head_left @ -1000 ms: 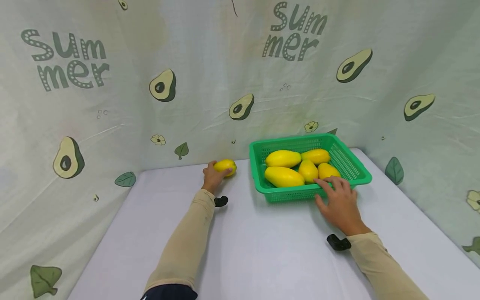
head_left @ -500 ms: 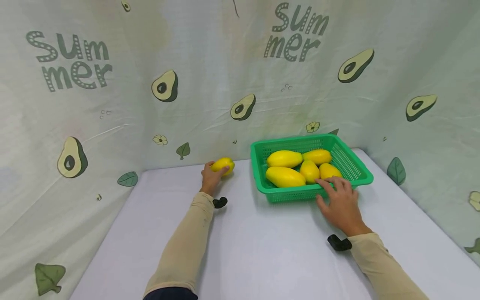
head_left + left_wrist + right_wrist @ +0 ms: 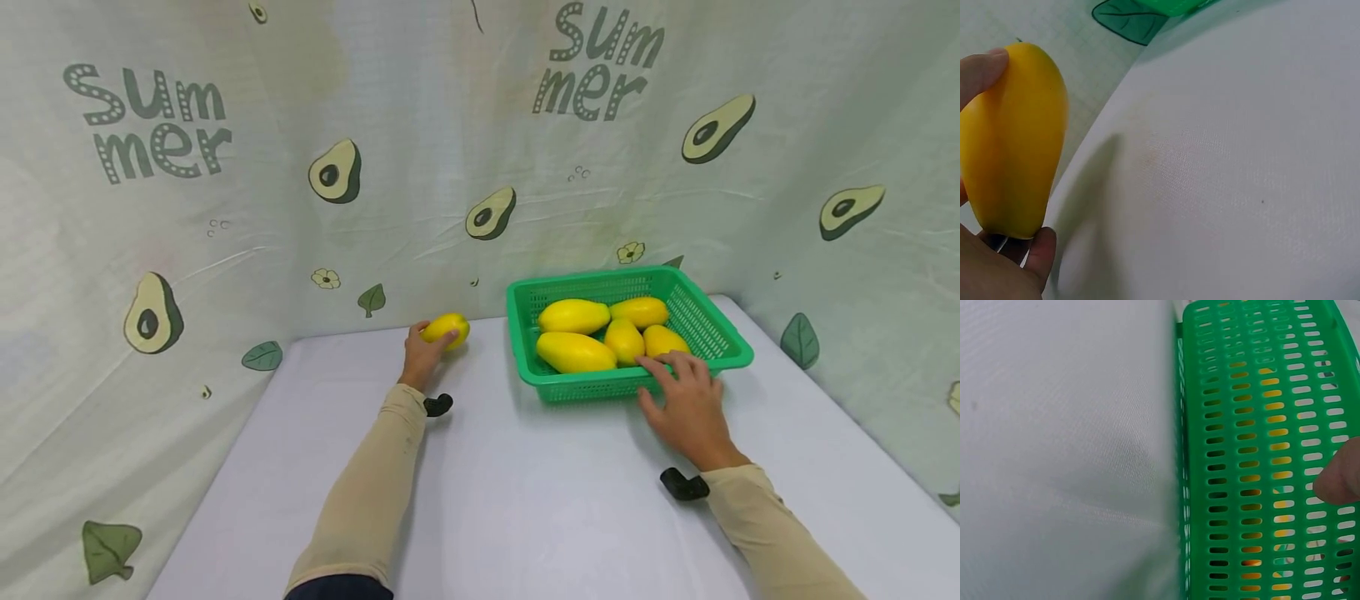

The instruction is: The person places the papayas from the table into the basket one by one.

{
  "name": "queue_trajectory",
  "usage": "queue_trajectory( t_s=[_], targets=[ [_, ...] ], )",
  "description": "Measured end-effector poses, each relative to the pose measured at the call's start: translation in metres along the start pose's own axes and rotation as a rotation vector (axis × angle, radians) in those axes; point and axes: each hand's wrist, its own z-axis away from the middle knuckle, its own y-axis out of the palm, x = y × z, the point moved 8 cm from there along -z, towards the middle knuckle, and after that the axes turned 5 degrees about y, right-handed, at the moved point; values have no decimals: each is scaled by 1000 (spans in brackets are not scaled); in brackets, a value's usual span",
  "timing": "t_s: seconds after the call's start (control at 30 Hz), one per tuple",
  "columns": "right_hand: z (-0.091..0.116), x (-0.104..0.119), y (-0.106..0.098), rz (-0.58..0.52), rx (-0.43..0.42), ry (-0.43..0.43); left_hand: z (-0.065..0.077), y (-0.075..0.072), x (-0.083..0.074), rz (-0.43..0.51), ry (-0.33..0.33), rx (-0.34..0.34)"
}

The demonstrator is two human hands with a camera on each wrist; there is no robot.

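In the head view, my left hand (image 3: 422,354) grips a yellow mango (image 3: 448,330) near the table's back edge. The left wrist view shows this mango (image 3: 1016,140) large, with a small green stem, between the thumb at one end and fingertips at the other. A shadow falls on the cloth beside it. Over at the right, my right hand (image 3: 688,408) holds the near rim of a green plastic basket (image 3: 585,386), fingers over the rim. The right wrist view has its thumb (image 3: 1340,475) against the slotted outer wall (image 3: 1260,469).
Several yellow fruits (image 3: 573,352) lie inside the basket, two smaller ones close to the right hand. A white cloth (image 3: 525,492) covers the table. Behind it hangs a pale curtain (image 3: 405,108) printed with avocados and leaves.
My left hand has raised the mango slightly and shifted a little left. The right hand keeps its place on the basket rim. The head view has turned slightly left.
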Motion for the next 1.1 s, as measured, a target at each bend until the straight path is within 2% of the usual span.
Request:
queue_trajectory(
  t_s=[0.23, 0.4, 0.77, 1.1],
  targets=[
    [1, -1, -1, -4, -2, 8, 2, 3, -12, 60, 31, 20],
    [3, 0, -1, -3, -1, 9, 2, 3, -14, 95, 54, 28],
    [4, 2, 0, 12, 25, 17, 5, -2, -15, 79, 78, 42],
    [2, 0, -1, 8, 25, 25, 10, -12, -35, 68, 121, 77]
  ],
)
